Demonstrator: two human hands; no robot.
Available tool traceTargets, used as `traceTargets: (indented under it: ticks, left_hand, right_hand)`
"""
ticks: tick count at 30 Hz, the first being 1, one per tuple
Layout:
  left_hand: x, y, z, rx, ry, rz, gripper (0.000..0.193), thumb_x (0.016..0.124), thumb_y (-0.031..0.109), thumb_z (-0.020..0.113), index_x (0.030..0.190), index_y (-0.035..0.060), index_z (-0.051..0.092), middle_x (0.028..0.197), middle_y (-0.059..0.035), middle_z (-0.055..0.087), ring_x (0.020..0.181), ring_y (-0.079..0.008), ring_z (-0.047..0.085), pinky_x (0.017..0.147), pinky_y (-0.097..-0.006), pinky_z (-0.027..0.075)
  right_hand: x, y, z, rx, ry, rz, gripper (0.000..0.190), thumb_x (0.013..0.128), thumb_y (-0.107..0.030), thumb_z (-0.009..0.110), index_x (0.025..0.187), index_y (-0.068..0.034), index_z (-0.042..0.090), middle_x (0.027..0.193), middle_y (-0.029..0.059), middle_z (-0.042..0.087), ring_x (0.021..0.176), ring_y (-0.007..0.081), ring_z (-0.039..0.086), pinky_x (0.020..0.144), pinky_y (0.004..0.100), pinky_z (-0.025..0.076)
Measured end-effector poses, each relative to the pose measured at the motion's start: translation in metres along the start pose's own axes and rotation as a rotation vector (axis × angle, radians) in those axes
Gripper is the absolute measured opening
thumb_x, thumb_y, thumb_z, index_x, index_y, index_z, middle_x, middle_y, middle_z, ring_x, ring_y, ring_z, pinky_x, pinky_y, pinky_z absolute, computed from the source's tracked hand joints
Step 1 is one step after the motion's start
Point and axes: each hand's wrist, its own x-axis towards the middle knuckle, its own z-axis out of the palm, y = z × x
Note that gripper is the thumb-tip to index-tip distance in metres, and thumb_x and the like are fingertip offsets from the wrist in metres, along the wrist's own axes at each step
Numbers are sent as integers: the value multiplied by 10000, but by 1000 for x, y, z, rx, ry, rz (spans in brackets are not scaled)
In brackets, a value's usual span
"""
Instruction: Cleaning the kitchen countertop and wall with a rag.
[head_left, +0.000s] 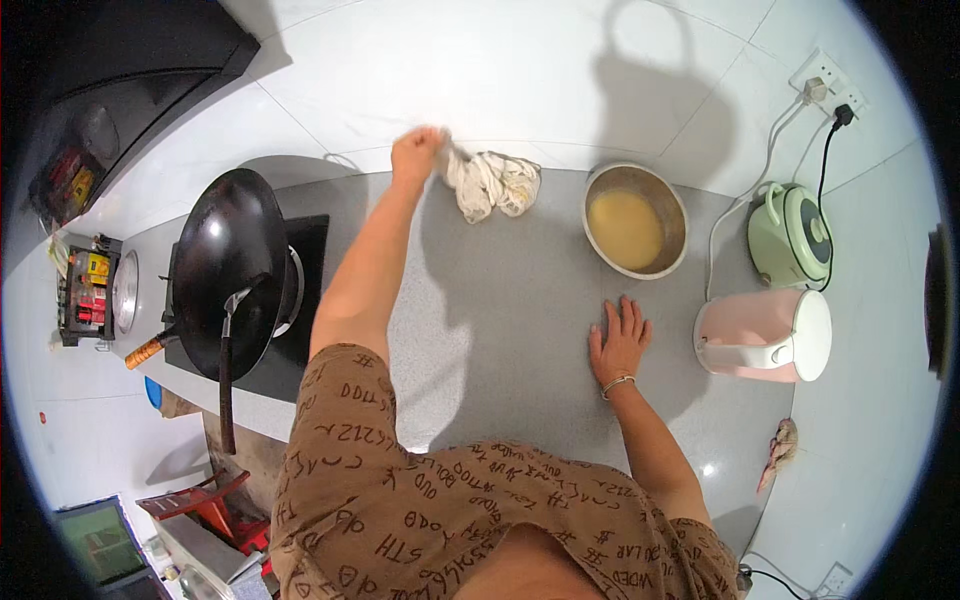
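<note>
My left hand (415, 156) reaches to the back of the counter by the wall, its fingers closed and blurred. A corner of a crumpled off-white cloth (491, 184) runs up to those fingers, and they appear to pinch it. The rest of the cloth lies bunched on the counter against the wall. My right hand (621, 343) rests palm down on the grey countertop (517, 322), fingers spread, holding nothing. Just beyond its fingertips stands a round metal pot (673, 244) with cloudy yellowish liquid (626, 229) inside.
To the left, a black wok (225, 255) with a spatula (227, 360) sits tilted on the hob (311, 240). On the right are a pink kettle (750, 330) and a green rice cooker (784, 236). Cords run to a wall socket (825, 79). A range hood (135, 82) overhangs upper left.
</note>
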Motion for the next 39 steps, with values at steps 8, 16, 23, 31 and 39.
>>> traceTargets:
  ticks: [8,16,23,31,39]
  left_hand:
    - [-3,47,12,-188,4,52,108,835,120,623,819,21,664,735,17,617,665,-73,514,629,-231,423]
    - [-14,10,23,150,-4,34,171,838,196,629,806,37,684,704,3,629,677,-76,545,653,-248,459]
    - [-15,69,38,-195,-58,76,184,837,185,635,822,6,673,701,22,604,644,-63,494,605,-240,425]
    - [-19,-3,47,108,16,-114,147,788,162,655,814,21,690,690,-44,646,628,-119,558,626,-274,469]
    - [-27,27,71,232,-179,2,196,844,205,630,875,18,681,751,-37,645,694,-89,552,661,-268,462]
  right_hand:
    - [-3,10,-1,-26,-20,32,480,837,-312,509,1274,-117,465,1394,133,367,1333,315,253,1084,535,113]
    - [-3,5,8,-23,-23,17,484,835,-319,504,1272,-115,467,1403,128,359,1332,311,256,1084,532,112]
    - [-4,10,-4,-28,12,9,478,838,-320,506,1268,-113,471,1414,123,346,1332,310,253,1084,525,119]
    - [-2,1,6,-7,-41,30,472,836,-306,511,1263,-107,472,1413,127,342,1329,309,256,1081,526,124]
    - [-5,5,2,-34,-22,40,497,826,-314,524,1272,-103,466,1411,128,342,1332,313,245,1079,533,123]
